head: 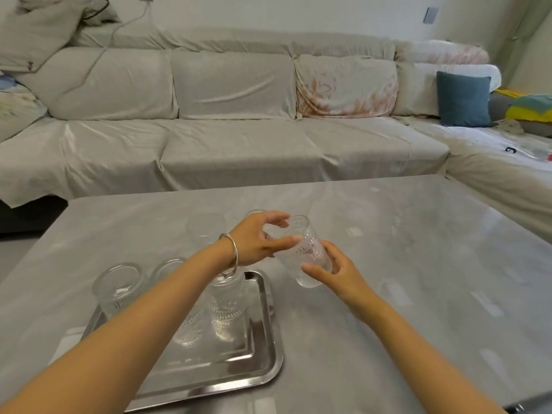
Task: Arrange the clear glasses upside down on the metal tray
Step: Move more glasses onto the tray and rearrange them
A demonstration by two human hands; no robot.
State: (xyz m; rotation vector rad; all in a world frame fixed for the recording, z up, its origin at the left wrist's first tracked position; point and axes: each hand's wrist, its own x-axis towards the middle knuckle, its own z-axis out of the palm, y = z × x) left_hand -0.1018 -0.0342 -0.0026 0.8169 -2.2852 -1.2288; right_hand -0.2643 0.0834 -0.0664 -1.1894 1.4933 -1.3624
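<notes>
Both hands [298, 255] grip tilted glass [301, 249] beside tray [263, 354].

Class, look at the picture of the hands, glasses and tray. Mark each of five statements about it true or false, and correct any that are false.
1. Both hands hold one clear glass above the table. True.
2. The held glass stands upright on the metal tray. False: it is tilted in the air, right of the tray.
3. The left hand wears a bracelet at the wrist. True.
4. The tray holds no glasses. False: several already stand on it.
5. The right hand rests flat on the table. False: it grips the glass's lower end.
</notes>
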